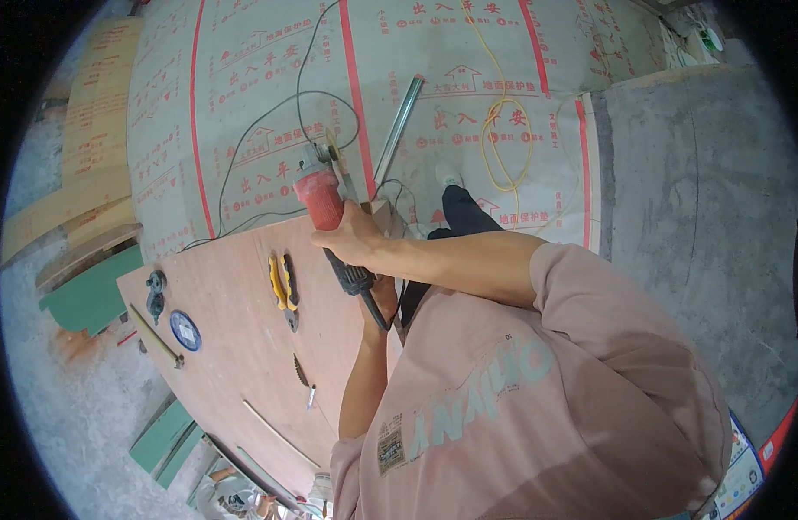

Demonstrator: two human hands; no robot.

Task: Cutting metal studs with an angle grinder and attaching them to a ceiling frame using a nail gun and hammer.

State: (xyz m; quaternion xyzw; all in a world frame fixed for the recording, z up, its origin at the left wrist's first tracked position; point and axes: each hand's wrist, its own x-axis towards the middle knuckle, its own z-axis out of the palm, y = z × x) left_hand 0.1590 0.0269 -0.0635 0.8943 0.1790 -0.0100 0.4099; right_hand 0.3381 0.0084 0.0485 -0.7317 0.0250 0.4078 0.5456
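My right hand (351,236) is wrapped round an angle grinder (323,198) with a red body and a black rear handle. Its metal head points away from me, by the far edge of a plywood board (226,347). A small wooden block (381,217) shows just right of the grinder, partly covered by my right hand. Below the grinder's handle, my left hand (383,296) is mostly hidden behind the handle and cord, so its fingers do not show. A silvery metal channel (399,126) lies on the floor beyond.
On the plywood lie yellow-black pliers (283,289), a blue disc (185,330), a dark tool (156,295), a stick-like tool (156,336) and a thin strip (280,433). A black cable (234,169) and yellow cord (494,143) cross the printed floor sheet (269,78). Another person (230,496) is at lower left.
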